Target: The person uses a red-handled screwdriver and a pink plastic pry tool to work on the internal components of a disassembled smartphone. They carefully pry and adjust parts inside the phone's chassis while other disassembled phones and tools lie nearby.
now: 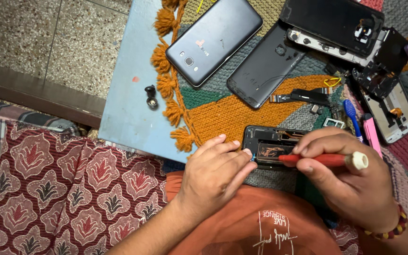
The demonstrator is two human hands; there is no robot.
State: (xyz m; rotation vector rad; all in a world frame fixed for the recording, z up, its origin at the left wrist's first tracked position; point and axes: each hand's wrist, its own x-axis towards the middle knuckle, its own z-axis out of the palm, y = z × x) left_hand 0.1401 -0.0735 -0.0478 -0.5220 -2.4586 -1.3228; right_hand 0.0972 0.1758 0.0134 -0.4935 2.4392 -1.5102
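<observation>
Left hand (213, 172) pressed flat on the edge of the opened phone (272, 146), apparently to steady it at the near rim of the woven mat (223, 113); right hand (350, 177) clenched around a red screwdriver (324, 159), tip inside the casing. Close by: two dark phones (213, 40) face down, loose flex cable (301, 97), blue brush (352, 118), crowding the tabletop (128, 94)

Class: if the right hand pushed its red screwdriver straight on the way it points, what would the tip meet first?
Probably the left hand's fingertips, resting on the opened phone just beyond the red screwdriver in the right hand; depth is uncertain.
</observation>
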